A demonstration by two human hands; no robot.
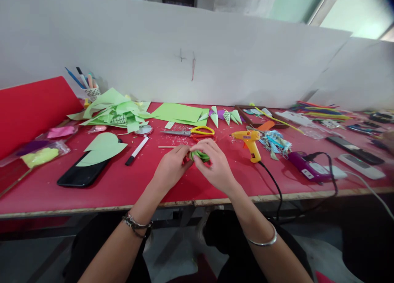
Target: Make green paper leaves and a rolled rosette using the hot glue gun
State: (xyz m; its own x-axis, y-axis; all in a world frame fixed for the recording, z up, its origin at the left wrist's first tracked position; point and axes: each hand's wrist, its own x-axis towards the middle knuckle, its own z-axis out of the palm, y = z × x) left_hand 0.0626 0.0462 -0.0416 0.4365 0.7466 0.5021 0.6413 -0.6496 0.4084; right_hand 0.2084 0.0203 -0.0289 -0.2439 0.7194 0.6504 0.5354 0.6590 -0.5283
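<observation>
Above the red table's front part, my left hand [172, 165] and my right hand [214, 163] meet around a small piece of curled green paper [201, 154]. My right hand's fingers wrap over it, while my left fingertips pinch at its left side. The fingers hide much of its shape. Just beyond lie yellow-handled scissors [201, 131] and a thin wooden stick [166, 147]. A yellow hot glue gun [250, 143] stands to the right of my right hand. Several green paper cones [214, 117] rest farther back.
Green paper scraps [113, 110] pile up at the back left. A black phone [83, 174] lies under a paper heart [103, 147], near a marker [137, 150]. On the right are a tangle of blue threads [275, 143], a purple extension box [304, 166] and remotes [353, 149].
</observation>
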